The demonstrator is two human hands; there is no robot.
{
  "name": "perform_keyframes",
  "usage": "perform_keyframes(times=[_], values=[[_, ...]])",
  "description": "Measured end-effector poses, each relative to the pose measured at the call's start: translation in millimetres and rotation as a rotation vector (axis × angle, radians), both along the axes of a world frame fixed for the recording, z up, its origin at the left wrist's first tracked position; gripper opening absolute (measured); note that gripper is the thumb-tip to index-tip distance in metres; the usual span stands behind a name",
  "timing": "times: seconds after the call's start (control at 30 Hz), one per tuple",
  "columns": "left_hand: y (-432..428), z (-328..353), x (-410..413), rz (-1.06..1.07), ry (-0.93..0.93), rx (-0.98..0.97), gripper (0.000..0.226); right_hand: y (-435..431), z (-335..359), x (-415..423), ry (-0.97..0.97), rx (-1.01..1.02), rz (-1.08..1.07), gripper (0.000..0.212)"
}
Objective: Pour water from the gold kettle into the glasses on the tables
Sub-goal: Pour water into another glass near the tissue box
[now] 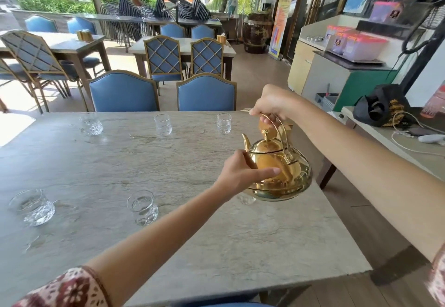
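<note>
The gold kettle [277,169] hangs above the right side of the stone-topped table [168,234], spout pointing left and away. My right hand [271,103] grips its thin arched handle from above. My left hand [240,174] rests against the kettle's near side with straight fingers. Under the kettle a glass [246,198] is mostly hidden. Clear glasses stand along the far edge at the left [91,123], middle [163,125] and right [224,123]. Two more glasses sit near me at the left [32,206] and centre [142,207].
Two blue chairs [207,93] stand at the table's far side. More tables and chairs fill the room behind. To the right are a counter with pink boxes [356,44], and a side table with a black bag [382,105] and cables.
</note>
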State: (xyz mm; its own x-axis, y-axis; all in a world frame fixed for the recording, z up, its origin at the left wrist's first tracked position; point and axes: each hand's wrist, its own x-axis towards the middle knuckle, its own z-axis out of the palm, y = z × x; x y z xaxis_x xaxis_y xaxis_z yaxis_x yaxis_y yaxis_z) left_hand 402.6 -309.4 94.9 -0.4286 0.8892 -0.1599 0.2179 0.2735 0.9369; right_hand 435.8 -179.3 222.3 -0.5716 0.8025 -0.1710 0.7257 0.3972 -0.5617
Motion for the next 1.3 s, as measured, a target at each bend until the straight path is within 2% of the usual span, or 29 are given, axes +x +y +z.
perform_keyframes(times=[0.17, 0.3, 0.43, 0.57, 0.67, 0.77, 1.03, 1.13, 1.3], values=[[-26, 0, -81, 0.013, 0.129, -0.02, 0.089, -26, -13, -65, 0.155, -0.084, -0.008, 0.013], [-41, -14, -154, 0.026, 0.222, -0.078, 0.09, -50, -38, -125, 0.268, -0.082, 0.002, 0.013], [-55, -36, -220, 0.035, 0.277, -0.143, 0.091, -73, -74, -187, 0.303, -0.042, 0.01, 0.015], [-65, -67, -275, 0.039, 0.321, -0.208, 0.096, -87, -115, -240, 0.291, -0.017, -0.008, 0.008], [-68, -90, -306, 0.036, 0.34, -0.234, 0.103, -94, -144, -270, 0.311, -0.014, -0.031, 0.012], [-69, -108, -328, 0.019, 0.357, -0.248, 0.104, -100, -165, -292, 0.336, -0.022, -0.074, 0.02], [-66, -133, -356, -0.031, 0.385, -0.258, 0.103, -101, -194, -319, 0.34, -0.061, -0.107, 0.022], [-64, -140, -365, -0.043, 0.369, -0.255, 0.104, -101, -197, -329, 0.328, -0.084, -0.114, 0.036], [-68, -141, -371, -0.028, 0.341, -0.272, 0.101, -107, -197, -330, 0.319, -0.124, -0.135, 0.018]])
